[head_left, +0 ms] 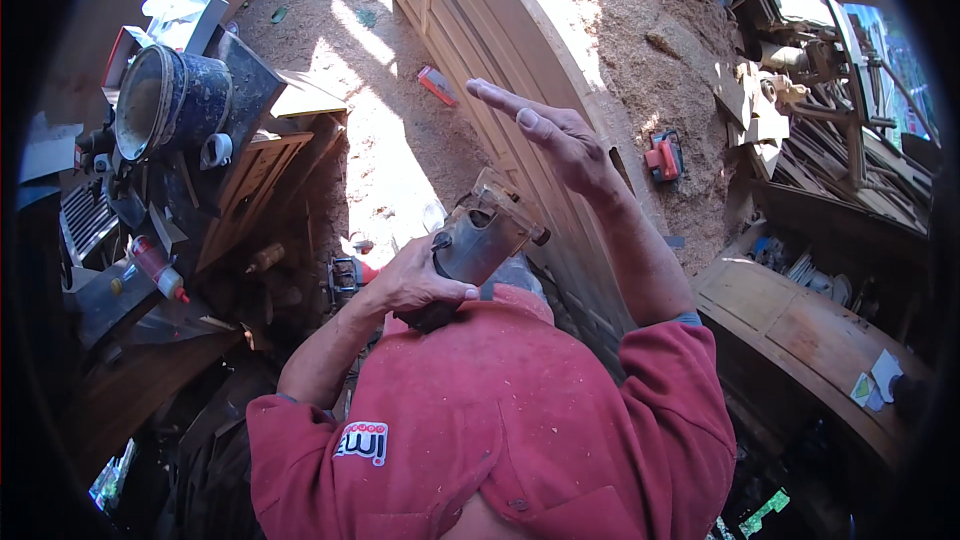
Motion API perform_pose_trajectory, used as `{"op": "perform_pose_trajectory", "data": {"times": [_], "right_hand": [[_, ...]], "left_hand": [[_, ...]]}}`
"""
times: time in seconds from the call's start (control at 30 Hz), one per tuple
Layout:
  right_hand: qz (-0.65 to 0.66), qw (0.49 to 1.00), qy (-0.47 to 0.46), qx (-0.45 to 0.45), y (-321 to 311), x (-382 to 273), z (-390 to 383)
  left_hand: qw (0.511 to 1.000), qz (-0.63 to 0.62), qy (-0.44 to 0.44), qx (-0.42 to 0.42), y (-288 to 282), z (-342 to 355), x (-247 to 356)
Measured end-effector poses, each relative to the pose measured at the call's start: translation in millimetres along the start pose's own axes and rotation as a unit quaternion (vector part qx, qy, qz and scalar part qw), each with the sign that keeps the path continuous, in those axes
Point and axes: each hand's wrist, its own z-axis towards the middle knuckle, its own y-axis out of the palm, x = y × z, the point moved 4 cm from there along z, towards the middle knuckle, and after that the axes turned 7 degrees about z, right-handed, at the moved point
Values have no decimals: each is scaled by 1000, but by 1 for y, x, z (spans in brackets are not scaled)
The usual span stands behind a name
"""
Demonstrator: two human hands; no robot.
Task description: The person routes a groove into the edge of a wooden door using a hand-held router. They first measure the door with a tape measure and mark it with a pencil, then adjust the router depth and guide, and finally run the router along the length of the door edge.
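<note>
My left hand (418,275) is wrapped round the grey and black body of a trim router (478,243), held close to my chest. The router's clear base (508,202) tilts up and away, toward the wooden panel. My right hand (560,138) is raised over the long wooden door panel (520,70), its fingers stretched out and nothing in it. From this angle I cannot tell whether that hand touches the panel. The panel has raised mouldings and a curved edge, and it runs from the far middle down toward my right side.
A red box-shaped thing (437,85) lies left of the panel, and a red and black power tool (664,156) sits on sawdust to its right. At left stand a dirty bucket (170,102) and a glue bottle (157,268). Scrap wood (840,155) is piled right, above a wooden cabinet (800,325).
</note>
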Motion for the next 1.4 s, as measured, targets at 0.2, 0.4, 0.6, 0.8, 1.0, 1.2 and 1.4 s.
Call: {"op": "perform_pose_trajectory", "data": {"times": [0.2, 0.4, 0.6, 0.8, 1.0, 1.2, 1.4], "right_hand": [[-439, 877, -195, 22, 63, -64, -20], [-578, 797, -150, -93, 110, -20, -35], [-634, 759, -146, -36, 116, -21, -37], [-633, 770, -63, 51, 119, 14, -44], [-331, 906, 145, 219, 90, 64, -66], [303, 832, 358, 297, 91, 66, -77], [-449, 858, 58, 242, 91, 2, -59]], "left_hand": [[997, 12, -14, 69, -5, 2, -1], [978, 143, -31, 150, -13, 11, 16], [966, 159, -32, 204, -11, 19, 7], [925, 232, -6, 302, -10, 36, -11], [799, 379, 171, 434, -17, 46, -14], [765, 416, 225, 436, -13, 56, 2], [876, 299, 160, 343, -21, 46, 16]]}}
